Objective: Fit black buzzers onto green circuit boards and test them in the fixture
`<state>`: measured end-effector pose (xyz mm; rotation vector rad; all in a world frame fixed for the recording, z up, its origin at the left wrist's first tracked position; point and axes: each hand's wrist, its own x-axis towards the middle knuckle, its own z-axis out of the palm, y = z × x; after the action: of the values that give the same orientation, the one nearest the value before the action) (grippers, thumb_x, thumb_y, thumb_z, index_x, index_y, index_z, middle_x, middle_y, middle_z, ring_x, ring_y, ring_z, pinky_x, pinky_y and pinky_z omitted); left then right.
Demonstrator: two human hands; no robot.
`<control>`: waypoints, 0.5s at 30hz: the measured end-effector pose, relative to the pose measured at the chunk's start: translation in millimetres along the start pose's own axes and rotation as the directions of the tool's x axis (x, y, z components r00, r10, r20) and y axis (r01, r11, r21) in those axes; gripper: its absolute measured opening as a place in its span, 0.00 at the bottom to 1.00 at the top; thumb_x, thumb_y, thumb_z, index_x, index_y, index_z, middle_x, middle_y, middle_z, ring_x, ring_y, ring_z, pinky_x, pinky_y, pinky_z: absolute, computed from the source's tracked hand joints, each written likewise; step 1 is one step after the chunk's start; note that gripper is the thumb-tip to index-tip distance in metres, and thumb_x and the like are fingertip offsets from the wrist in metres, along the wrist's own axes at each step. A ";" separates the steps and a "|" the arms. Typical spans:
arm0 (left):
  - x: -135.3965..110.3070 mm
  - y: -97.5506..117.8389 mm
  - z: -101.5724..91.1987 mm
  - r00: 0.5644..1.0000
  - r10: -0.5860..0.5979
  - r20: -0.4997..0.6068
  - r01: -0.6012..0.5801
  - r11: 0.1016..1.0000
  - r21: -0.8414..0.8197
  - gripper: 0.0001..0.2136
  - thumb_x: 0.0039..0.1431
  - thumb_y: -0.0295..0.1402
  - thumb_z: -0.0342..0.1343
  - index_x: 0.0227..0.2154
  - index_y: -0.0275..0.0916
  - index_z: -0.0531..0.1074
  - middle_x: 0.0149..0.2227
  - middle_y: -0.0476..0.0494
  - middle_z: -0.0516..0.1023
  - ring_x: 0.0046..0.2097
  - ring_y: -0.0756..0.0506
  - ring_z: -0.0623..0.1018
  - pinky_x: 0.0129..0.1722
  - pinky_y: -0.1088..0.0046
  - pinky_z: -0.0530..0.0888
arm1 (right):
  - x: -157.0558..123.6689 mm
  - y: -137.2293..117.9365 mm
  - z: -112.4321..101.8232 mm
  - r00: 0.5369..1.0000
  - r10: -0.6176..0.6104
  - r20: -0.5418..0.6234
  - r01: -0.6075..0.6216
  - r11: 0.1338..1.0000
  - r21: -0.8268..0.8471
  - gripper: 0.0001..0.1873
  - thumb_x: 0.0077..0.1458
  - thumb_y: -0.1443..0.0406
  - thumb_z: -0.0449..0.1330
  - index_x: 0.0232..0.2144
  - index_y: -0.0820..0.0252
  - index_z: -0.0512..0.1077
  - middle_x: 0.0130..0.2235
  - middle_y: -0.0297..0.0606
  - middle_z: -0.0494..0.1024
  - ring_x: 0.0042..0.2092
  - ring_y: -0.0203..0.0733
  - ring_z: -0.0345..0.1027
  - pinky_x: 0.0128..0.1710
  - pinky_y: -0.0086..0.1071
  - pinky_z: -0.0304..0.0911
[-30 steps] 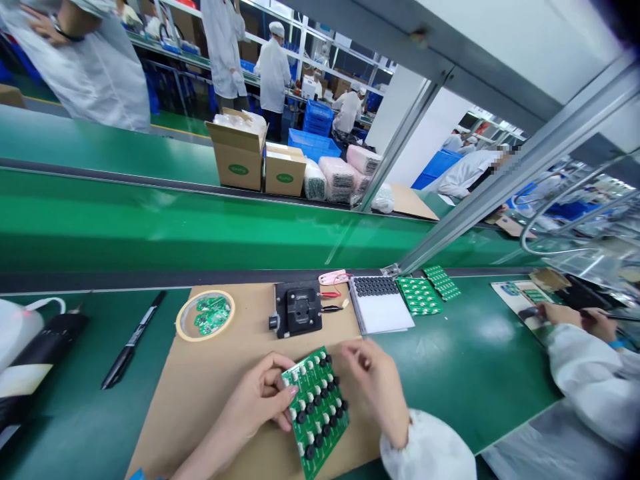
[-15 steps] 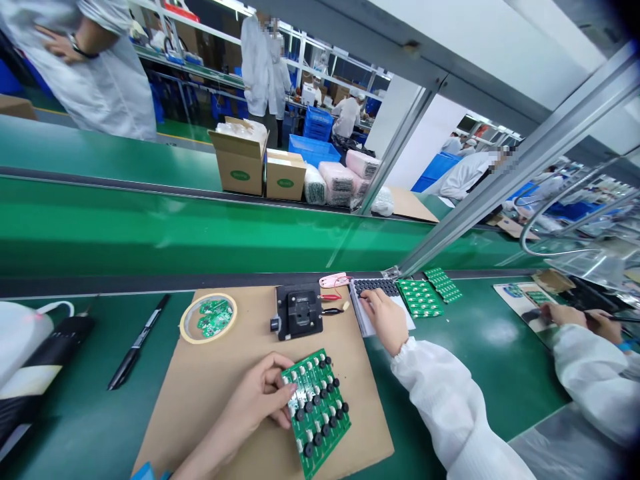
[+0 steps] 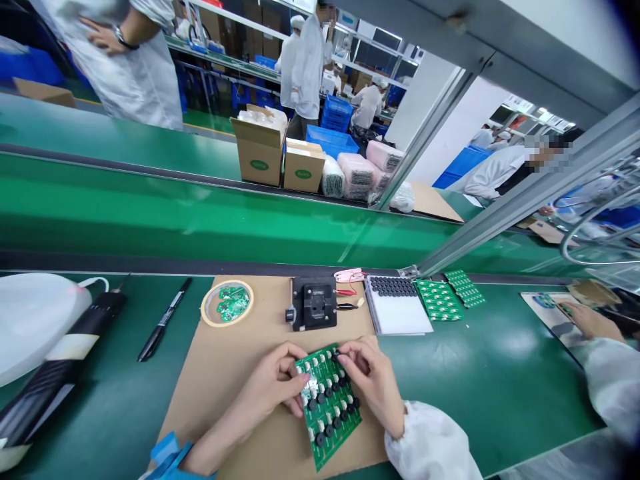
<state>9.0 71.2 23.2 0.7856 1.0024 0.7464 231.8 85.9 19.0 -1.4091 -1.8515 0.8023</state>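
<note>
Going from left to right, a black pen (image 3: pixel 165 330) is lying on the green bench (image 3: pixel 115 413), left of the brown card (image 3: pixel 210 360). A ring of tape (image 3: pixel 227 303) with small green boards (image 3: pixel 229 303) in it is placed on the card's far side. The left hand (image 3: pixel 265 387) is pinched onto the left edge of a green circuit board (image 3: pixel 327 407), which is held over the card's near part. The right hand (image 3: pixel 373 380) is curled over the board's top corner, but a firm grip there cannot be told. A black jig (image 3: pixel 314 303) is set at the card's far edge. A notebook (image 3: pixel 397 305), more green boards (image 3: pixel 439 300) and a co-worker's hand (image 3: pixel 593 322) are seen right of the card. The board looks light and stiff, but its little parts look easy to knock, so its bare edges seem best for holding.
</note>
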 end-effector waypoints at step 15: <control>6.0 -10.0 -2.7 1.000 -0.013 0.013 0.014 0.999 -0.040 0.23 0.44 0.47 0.68 0.36 0.38 0.66 0.23 0.54 0.75 0.20 0.49 0.78 0.19 0.78 0.76 | -11.2 -3.7 15.1 0.999 -0.001 0.036 0.000 1.000 0.019 0.10 0.63 0.58 0.56 0.37 0.56 0.75 0.33 0.34 0.72 0.30 0.37 0.64 0.31 0.29 0.62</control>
<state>10.5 71.7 11.3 0.7476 0.9779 0.7466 219.8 73.1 11.5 -1.3905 -1.8665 0.8482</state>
